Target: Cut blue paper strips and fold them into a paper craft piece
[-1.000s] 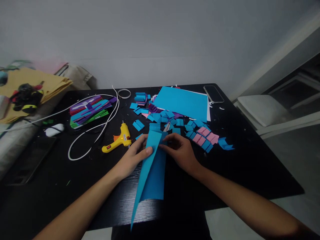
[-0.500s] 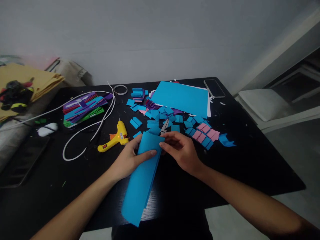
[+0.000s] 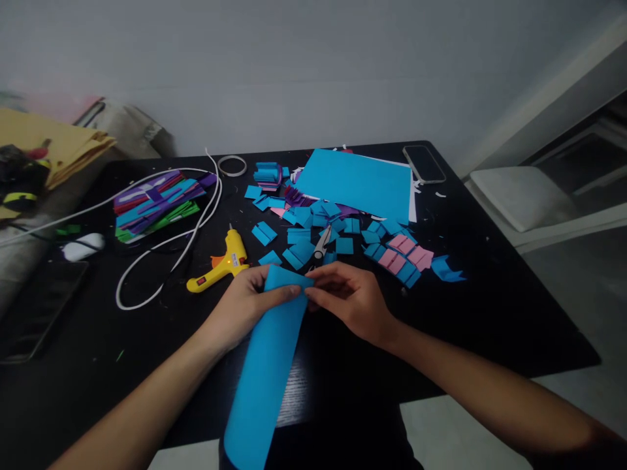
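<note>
Left hand (image 3: 239,305), right hand (image 3: 356,303) pinching blue paper (image 3: 264,372) by its far end; long axis slanting nearward, leftward

I have both bare arms reaching in from the bottom corners, converging in front of me. My left forearm (image 3: 142,398) slants up and to the right; my left hand (image 3: 247,300) is clamped in a grip, its thumb (image 3: 279,297) laid almost straight across on top, the fingers curled mostly out of my sight. My right forearm (image 3: 465,375) slants up and to the left, and my right hand (image 3: 350,300) holds a fingertip pinch, index finger above thumb, other fingers bent behind. The two thumb tips sit close together.
</note>
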The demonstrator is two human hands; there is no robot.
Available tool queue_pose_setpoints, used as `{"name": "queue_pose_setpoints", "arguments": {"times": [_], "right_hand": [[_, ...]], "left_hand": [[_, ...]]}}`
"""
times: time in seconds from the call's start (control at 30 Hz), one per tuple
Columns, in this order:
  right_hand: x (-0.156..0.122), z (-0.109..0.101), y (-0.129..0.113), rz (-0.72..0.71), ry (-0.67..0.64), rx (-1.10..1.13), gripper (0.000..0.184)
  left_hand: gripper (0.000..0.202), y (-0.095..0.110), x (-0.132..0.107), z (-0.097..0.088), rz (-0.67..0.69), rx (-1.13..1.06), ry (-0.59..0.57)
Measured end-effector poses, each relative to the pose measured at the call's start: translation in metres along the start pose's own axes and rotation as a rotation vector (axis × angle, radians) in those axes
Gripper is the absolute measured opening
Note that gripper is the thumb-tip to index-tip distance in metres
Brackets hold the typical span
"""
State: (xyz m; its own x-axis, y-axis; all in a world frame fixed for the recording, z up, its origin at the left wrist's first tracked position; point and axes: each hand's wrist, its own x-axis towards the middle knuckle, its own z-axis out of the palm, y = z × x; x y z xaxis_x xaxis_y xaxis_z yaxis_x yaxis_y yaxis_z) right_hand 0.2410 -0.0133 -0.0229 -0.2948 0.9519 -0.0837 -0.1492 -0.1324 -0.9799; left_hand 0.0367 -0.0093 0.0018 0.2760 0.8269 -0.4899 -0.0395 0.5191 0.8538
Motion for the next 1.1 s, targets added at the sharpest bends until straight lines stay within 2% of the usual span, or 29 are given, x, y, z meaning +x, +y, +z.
{"name": "queue_pose_setpoints", "arguments": {"times": [0.63, 0.9, 1.1], "right_hand": [[-0.002, -0.004, -0.003, -0.069, -0.044, -0.069, 0.021], [0.000, -0.008, -0.010, -0.105, -0.089, -0.105, 0.018], [0.000, -0.009, -0.009, -0.116, -0.088, -0.095, 0.015]], "left_hand": [[0.025, 0.001, 0.001, -0.006, -0.142, -0.093, -0.054], [0.024, 0.003, -0.002, -0.007, -0.160, -0.123, -0.080], [0.025, 0.002, -0.002, -0.005, -0.168, -0.134, -0.058]]}}
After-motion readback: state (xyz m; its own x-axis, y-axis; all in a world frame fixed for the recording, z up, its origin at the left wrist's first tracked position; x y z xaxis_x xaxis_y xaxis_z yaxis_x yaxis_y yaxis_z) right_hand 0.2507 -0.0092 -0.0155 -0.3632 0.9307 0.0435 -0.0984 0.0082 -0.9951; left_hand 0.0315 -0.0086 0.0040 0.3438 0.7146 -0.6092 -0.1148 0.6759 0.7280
